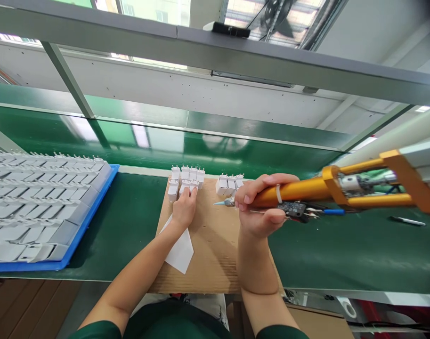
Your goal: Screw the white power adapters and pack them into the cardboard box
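My left hand (185,207) reaches to a group of small white plug adapters (175,174) standing pins up on a cardboard sheet (215,263). Its fingers are closed on a white plug adapter (188,185) in the near row; the fingertips partly hide it. Wrapped in my right hand (266,202) is a gold dispensing pen (303,188) with a light-blue tapered tip and a small black switch on its side. That tip points left, above the cardboard, near a second cluster of white plug adapters (227,184). A white paper sheet (179,252) lies under my left wrist.
A blue tray (91,216) on the left holds rows of white plug adapters. A marker pen (407,221) lies at the right on the green bench (345,254). Above and behind runs a metal frame (130,28). The tool's gold rods extend toward the right edge.
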`<state>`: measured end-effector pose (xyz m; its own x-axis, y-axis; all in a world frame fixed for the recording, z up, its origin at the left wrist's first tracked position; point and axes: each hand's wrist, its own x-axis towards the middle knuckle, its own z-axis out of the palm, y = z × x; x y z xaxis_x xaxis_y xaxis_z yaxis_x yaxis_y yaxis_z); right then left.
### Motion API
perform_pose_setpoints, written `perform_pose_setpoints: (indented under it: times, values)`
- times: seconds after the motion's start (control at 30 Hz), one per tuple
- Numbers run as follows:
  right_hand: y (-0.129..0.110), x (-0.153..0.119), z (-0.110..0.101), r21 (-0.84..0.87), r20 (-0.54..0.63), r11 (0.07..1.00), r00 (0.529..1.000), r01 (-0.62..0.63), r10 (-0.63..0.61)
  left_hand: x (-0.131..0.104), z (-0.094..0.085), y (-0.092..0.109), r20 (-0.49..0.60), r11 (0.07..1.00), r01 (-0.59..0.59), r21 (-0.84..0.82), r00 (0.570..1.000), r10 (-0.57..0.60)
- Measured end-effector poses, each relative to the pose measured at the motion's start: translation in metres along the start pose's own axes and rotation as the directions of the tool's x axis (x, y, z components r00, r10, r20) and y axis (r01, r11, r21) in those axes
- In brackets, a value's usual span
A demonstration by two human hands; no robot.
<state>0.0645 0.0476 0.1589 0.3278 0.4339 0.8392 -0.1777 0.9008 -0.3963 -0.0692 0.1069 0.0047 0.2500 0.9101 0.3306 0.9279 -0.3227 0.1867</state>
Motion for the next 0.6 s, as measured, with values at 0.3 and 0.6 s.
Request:
perform_pose_setpoints:
  times: [0.3, 0.6]
  values:
    - [-0.001, 0.001, 0.001, 0.046, 0.04, 0.999, 0.999, -0.009, 0.007, 0.002, -0.009, -0.004, 0.095, 0.992, 0.113, 0.046, 0.989, -0.117]
    - [-0.009, -0.004, 0.004, 0.079, 0.104, 0.996, 0.994, 0.027, -0.035, 0.027, 0.011, 0.042, 0.101, 0.87, -0.149, -0.47, 0.97, 0.221]
